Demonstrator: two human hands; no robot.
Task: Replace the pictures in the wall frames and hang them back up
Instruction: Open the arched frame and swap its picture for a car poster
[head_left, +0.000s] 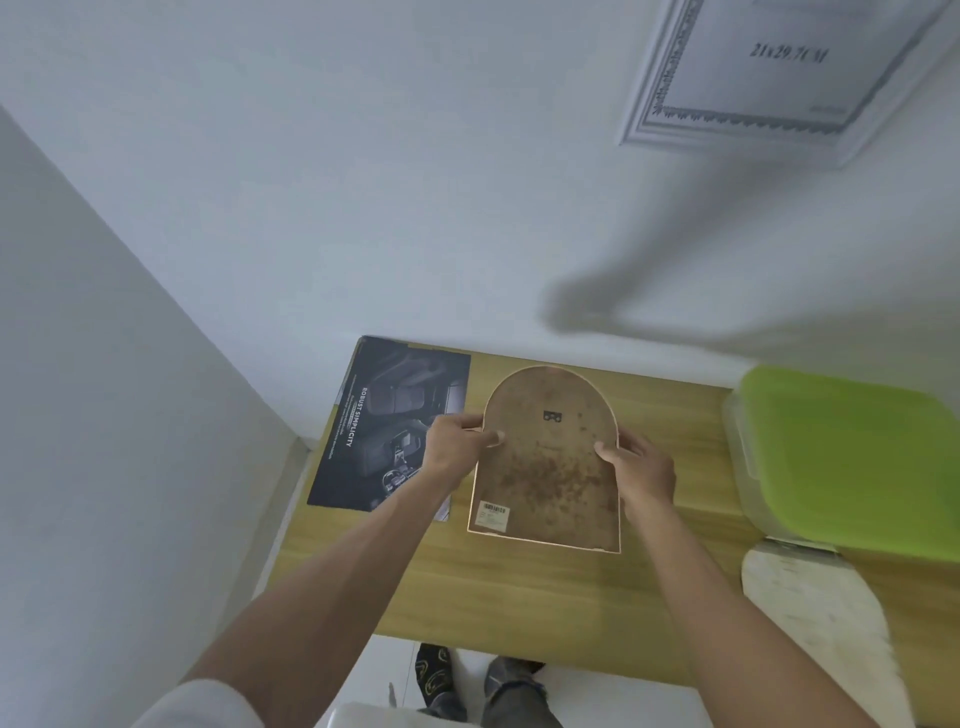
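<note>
Head view: arched frame (548, 462), back side up, brown backing board stained and speckled, small metal hanger (552, 416) near the rounded far end, barcode sticker (493, 515) at the near left corner; position, middle of the wooden table (519, 592), whether resting on it or raised just above cannot be told. Left hand (460, 441) grasping the frame's left edge, thumb on the backing. Right hand (644, 478) grasping the right edge, thumb likewise on top. Dark printed poster (384, 415) flat on the table, left of the frame. Green-lidded box (852, 457) at far right. White arched board (826, 623) at near right. Rectangular white frame (789, 73) on the wall, upper right.
</note>
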